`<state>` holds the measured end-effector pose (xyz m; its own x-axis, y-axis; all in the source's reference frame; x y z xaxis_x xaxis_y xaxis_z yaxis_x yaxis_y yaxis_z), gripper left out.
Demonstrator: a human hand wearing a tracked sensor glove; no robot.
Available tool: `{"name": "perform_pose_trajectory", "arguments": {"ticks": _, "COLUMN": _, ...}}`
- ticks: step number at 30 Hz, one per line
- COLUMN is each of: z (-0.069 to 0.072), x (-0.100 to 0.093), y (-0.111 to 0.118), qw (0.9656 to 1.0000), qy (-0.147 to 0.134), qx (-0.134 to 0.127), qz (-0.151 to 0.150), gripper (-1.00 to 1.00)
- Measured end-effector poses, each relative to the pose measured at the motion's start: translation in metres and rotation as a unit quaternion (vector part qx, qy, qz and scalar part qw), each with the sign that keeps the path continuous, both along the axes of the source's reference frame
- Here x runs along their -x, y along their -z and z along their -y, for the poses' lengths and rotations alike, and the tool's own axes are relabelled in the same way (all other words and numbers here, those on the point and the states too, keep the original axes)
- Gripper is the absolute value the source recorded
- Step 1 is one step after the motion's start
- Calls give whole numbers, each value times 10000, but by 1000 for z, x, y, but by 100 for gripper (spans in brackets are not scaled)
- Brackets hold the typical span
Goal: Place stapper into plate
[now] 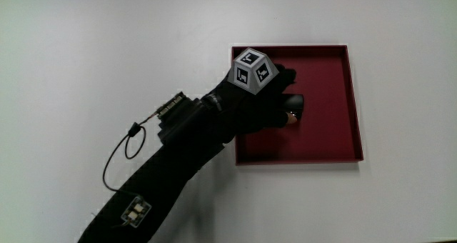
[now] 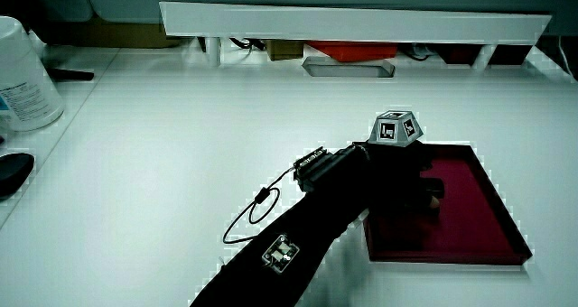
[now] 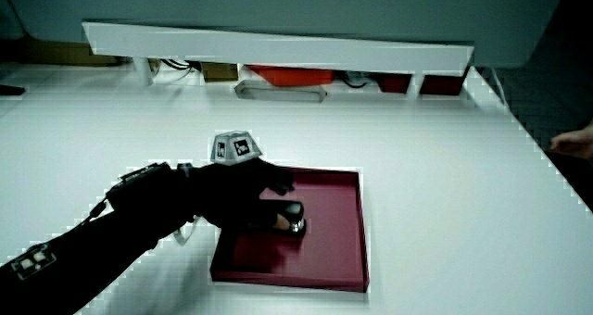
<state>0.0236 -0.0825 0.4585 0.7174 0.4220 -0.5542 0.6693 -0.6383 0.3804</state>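
Forearm: seen reaching in from the person's side of the table (image 1: 86, 50), sleeved in black, with a thin looped cable (image 1: 121, 154) beside it.
Hand: the hand (image 1: 260, 103) is held over the part of the plate nearest the forearm; the patterned cube (image 1: 251, 69) sits on its back.
Grip: fingers are curled down around the stapler, pinching it; a small dark part with a metallic glint is left showing at the fingertips (image 3: 278, 220).
Stapler position: the stapler (image 1: 293, 108) is inside the plate, near its middle, low against the floor; contact with the floor cannot be confirmed, though it appears so in a side view (image 3: 294, 218).
Plate: a square dark-red tray (image 1: 353, 100) with a raised rim, lying flat on the table.
Progress: judged nearly done; the stapler is already brought within the rim. Left: release of the fingers and withdrawal of the hand.
Orientation: mostly hidden by the glove. The long axis is judged to run roughly from the person's side toward the partition (image 3: 278, 44); which end leads cannot be told.
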Motion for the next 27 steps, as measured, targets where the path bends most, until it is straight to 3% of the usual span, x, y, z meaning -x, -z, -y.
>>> {"name": "perform_pose_trajectory", "arguments": {"ticks": 2, "z": 2, "x": 6, "y": 7, "qw": 9999, "qy": 14, "qx": 146, "qz": -39, "gripper": -92}}
{"name": "perform_pose_trajectory", "arguments": {"ticks": 3, "z": 3, "x": 9, "y": 4, "qw": 9998, "qy": -151, "qx": -96, "qz": -128, "gripper": -100}}
{"name": "perform_pose_trajectory", "arguments": {"ticks": 4, "z": 2, "x": 15, "y": 14, "qw": 9998, "qy": -80, "qx": 35, "qz": -171, "gripper": -100}}
{"name": "perform_pose_trajectory", "arguments": {"ticks": 5, "z": 1, "x": 20, "y": 25, "qw": 9998, "qy": -120, "qx": -71, "qz": -115, "gripper": -100}}
{"name": "perform_pose_trajectory", "arguments": {"ticks": 6, "z": 0, "x": 25, "y": 26, "qw": 9998, "qy": -58, "qx": 166, "qz": -62, "gripper": -100}}
{"name": "perform_pose_trajectory", "arguments": {"ticks": 7, "z": -1, "x": 32, "y": 29, "qw": 9995, "qy": -51, "qx": 53, "qz": -296, "gripper": -100}}
{"name": "perform_pose_trajectory", "arguments": {"ticks": 9, "z": 2, "x": 44, "y": 37, "qw": 9969, "qy": -489, "qx": -282, "qz": -544, "gripper": -100}}
{"name": "perform_pose_trajectory", "arguments": {"ticks": 10, "z": 1, "x": 53, "y": 41, "qw": 9990, "qy": -72, "qx": 210, "qz": -392, "gripper": -100}}
{"name": "perform_pose_trajectory", "arguments": {"ticks": 11, "z": 1, "x": 58, "y": 56, "qw": 9984, "qy": -358, "qx": -230, "qz": -378, "gripper": -100}}
{"name": "perform_pose_trajectory", "arguments": {"ticks": 12, "z": -2, "x": 66, "y": 59, "qw": 9975, "qy": 271, "qx": 567, "qz": -334, "gripper": -100}}
{"name": "perform_pose_trajectory", "arguments": {"ticks": 13, "z": -2, "x": 72, "y": 72, "qw": 9999, "qy": -19, "qx": -120, "qz": 120, "gripper": -100}}
{"name": "perform_pose_trajectory", "arguments": {"ticks": 20, "z": -12, "x": 110, "y": 109, "qw": 9972, "qy": 349, "qx": 621, "qz": -244, "gripper": -100}}
{"name": "perform_pose_trajectory", "arguments": {"ticks": 21, "z": -15, "x": 112, "y": 117, "qw": 9981, "qy": 324, "qx": 492, "qz": -156, "gripper": -100}}
{"name": "perform_pose_trajectory", "arguments": {"ticks": 22, "z": -16, "x": 113, "y": 124, "qw": 9996, "qy": 96, "qx": 253, "qz": -48, "gripper": -100}}
{"name": "perform_pose_trajectory", "arguments": {"ticks": 24, "z": -18, "x": 118, "y": 128, "qw": 9996, "qy": -114, "qx": -46, "qz": -271, "gripper": -100}}
{"name": "perform_pose_trajectory", "arguments": {"ticks": 25, "z": -19, "x": 121, "y": 130, "qw": 9994, "qy": -31, "qx": 104, "qz": -330, "gripper": -100}}
{"name": "perform_pose_trajectory", "arguments": {"ticks": 26, "z": -20, "x": 125, "y": 126, "qw": 9972, "qy": 143, "qx": 281, "qz": -680, "gripper": -100}}
{"name": "perform_pose_trajectory", "arguments": {"ticks": 27, "z": -21, "x": 124, "y": 142, "qw": 9996, "qy": -70, "qx": -85, "qz": -248, "gripper": -100}}
